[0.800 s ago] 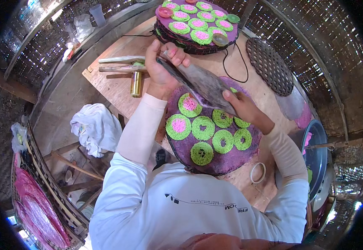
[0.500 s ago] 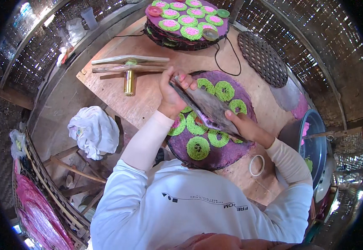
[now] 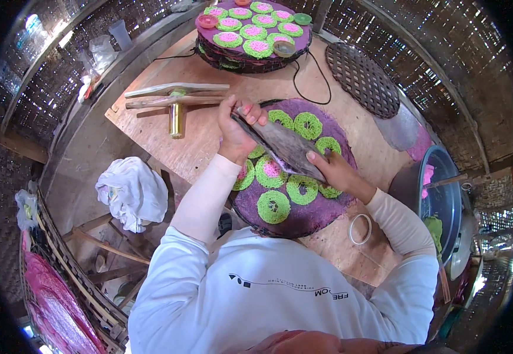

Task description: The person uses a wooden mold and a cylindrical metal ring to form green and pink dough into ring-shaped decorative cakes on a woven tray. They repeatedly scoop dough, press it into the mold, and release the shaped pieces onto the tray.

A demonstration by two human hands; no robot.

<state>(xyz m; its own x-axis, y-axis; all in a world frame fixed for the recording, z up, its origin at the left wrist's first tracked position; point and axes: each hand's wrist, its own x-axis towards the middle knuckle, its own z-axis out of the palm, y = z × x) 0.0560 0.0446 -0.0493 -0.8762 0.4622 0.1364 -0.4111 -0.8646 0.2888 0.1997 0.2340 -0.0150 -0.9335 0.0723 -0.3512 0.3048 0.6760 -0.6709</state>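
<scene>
One more green ring (image 3: 271,170), just left of the lower middle of the tray (image 3: 321,217), is now showing a pink centre, where a moment ago its hole was bare. The pink filling seems to be advancing ring by ring; the lower ring (image 3: 273,206) and several others in view are showing no pink. The hands are sitting slightly lower in the frame, partly because the whole view is shifting left.

The left hand (image 3: 236,133) is grasping the upper left end of the wooden press (image 3: 289,144), fingers curling over its edge; the right hand (image 3: 345,177) is gripping the lower right end, thumb lying on top. The press is slanting across the middle of the frame, above the tray.

Its underside is facing away, so whatever is coming out of it, and any contact with the rings, is impossible to tell. Its boards are covering part of the tray's middle, and the left sleeve (image 3: 206,197) is cutting off the leftmost ring (image 3: 245,175). The tub (image 3: 442,200) at right is partly hiding its pink and green contents.
</scene>
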